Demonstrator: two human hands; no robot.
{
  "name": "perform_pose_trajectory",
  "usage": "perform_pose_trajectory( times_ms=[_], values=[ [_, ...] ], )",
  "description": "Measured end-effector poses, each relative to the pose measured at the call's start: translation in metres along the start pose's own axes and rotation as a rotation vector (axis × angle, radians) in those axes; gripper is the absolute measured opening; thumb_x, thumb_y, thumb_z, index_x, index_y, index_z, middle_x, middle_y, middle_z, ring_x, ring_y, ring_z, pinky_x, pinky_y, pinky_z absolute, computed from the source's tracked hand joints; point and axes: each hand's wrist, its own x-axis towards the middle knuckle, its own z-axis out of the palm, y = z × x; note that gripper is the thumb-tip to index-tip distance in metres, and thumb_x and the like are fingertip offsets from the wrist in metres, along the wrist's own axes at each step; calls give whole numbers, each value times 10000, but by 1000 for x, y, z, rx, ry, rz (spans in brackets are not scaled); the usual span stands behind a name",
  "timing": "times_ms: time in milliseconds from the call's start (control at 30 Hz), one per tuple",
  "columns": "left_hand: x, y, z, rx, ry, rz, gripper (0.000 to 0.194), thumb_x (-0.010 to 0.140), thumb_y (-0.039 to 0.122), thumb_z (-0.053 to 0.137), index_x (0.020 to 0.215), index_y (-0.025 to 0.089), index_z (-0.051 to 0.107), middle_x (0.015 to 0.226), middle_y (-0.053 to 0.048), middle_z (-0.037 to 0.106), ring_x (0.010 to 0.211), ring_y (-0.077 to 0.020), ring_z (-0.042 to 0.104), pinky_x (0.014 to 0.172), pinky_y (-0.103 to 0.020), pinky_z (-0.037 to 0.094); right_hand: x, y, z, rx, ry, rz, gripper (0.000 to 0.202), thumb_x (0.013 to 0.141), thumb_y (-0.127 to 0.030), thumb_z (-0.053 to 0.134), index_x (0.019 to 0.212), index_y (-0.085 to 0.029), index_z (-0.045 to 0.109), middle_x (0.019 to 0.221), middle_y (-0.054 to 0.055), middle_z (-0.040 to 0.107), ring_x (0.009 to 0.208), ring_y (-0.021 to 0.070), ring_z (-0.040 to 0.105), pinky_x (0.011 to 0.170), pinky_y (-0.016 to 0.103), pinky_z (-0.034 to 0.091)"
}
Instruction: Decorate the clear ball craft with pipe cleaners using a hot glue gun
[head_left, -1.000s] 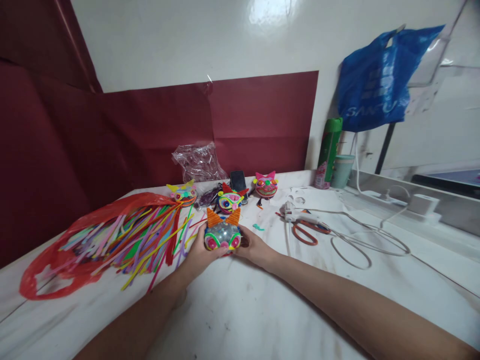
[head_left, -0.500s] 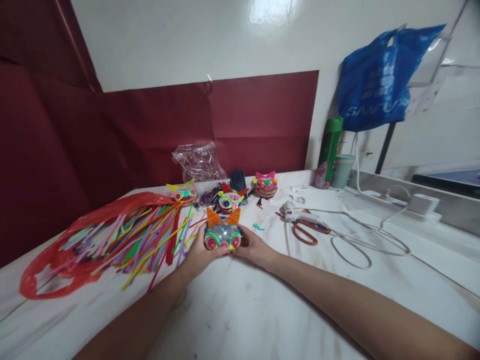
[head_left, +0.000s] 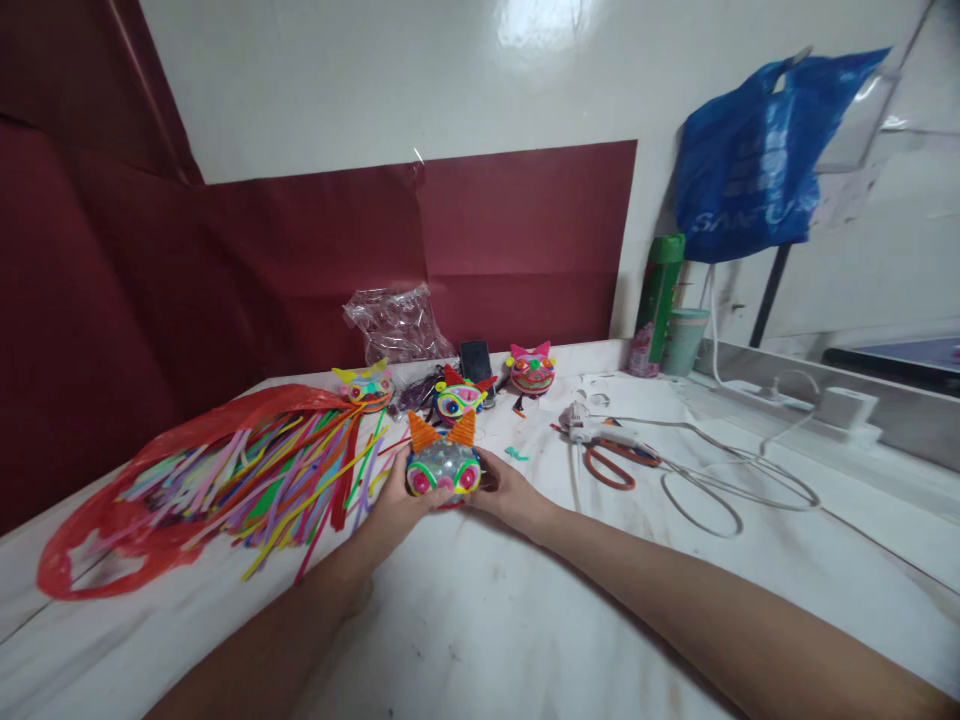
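Observation:
Between my hands is a lion head craft (head_left: 448,463) with orange pipe-cleaner ears, a silvery grey forehead and green-and-pink ringed eyes facing me. My left hand (head_left: 396,505) is closed on its left side, with the thumb near the pink nose. On the other side my right hand (head_left: 510,492) grips it; those fingers are partly hidden behind it. Just beyond stands a similar head with red ears (head_left: 460,399). Another with pink ears (head_left: 532,371) sits farther back to the right, and one with yellow ears (head_left: 366,383) lies to the left.
A red plastic bag (head_left: 56,545) of colourful pipe cleaners (head_left: 292,480) spreads at left. At right lie a glue gun (head_left: 604,432), orange-handled scissors (head_left: 611,470) and a looping white cable (head_left: 780,480). Behind are a phone (head_left: 475,361), clear plastic wrap (head_left: 401,325), a green spray can (head_left: 660,305) and a cup (head_left: 685,340).
The orange-eared lion head has tilted very slightly and shifted a touch up and left in my hands. Both hands keep their hold; everything else stays put.

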Motion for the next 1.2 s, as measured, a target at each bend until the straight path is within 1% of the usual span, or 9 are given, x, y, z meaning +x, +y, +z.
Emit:
perform_pose_trajectory(
  times_ms=[133,300,467,567,667,800,867,1000,1200],
  values=[
    [1,-1,-2,-61,-35,19,776,676,298,764,1341,250,369,1235,-84,614,1104,-237,603,925,-354,486,1,3,0,10,43,3,699,643,-308,772,1273,-203,487,1152,76,640,938,225,618,864,396,494],
    [3,-4,-6,-58,-82,-71,948,553,229,828,1363,232,334,1131,-84,659,982,-238,648,827,-329,512,3,7,0,8,70,11,723,623,-298,786,1276,-204,490,1139,77,647,922,224,621,856,394,499],
    [8,-7,-9,-63,-118,-18,990,507,280,853,1364,217,361,1158,-101,647,1040,-277,627,861,-363,498,3,4,0,42,59,26,741,590,-308,798,1262,-199,508,1171,83,635,988,239,610,883,399,491],
    [16,-14,-17,-166,-31,93,807,650,465,754,1342,218,421,1296,-123,575,1244,-294,499,1018,-408,408,3,-1,-1,87,68,65,804,572,-257,782,1311,-206,470,1253,94,588,1079,264,573,913,412,476],
    [23,-21,-27,-226,98,125,682,781,583,574,1340,223,427,1369,-138,516,1309,-285,435,1084,-442,332,2,-8,-2,128,136,85,790,585,-233,749,1326,-217,475,1293,101,556,1176,282,512,972,434,433],
    [26,-25,-33,-246,23,122,818,652,573,717,1340,228,439,1385,-143,506,1295,-322,447,1058,-443,370,0,-17,-2,125,153,98,798,575,-257,753,1326,-213,487,1301,116,535,1215,294,478,1017,447,385],
    [25,-26,-32,-282,17,98,792,670,595,692,1335,236,455,1392,-136,504,1308,-315,433,1050,-431,379,0,-19,-2,121,163,117,783,597,-289,739,1331,-199,481,1295,118,530,1208,286,482,1029,432,374],
    [26,-27,-31,-328,87,51,651,784,624,543,1312,247,488,1375,-127,523,1292,-286,458,1024,-433,397,-1,-19,0,138,189,154,728,652,-348,707,1327,-191,484,1281,112,541,1186,267,501,1024,406,381],
    [25,-27,-31,-263,187,37,567,796,603,541,1232,241,565,1295,-132,590,1216,-292,529,940,-418,455,-3,-18,-1,110,244,143,637,691,-448,692,1264,-212,543,1252,103,573,1145,265,529,941,390,433]
  ],
)
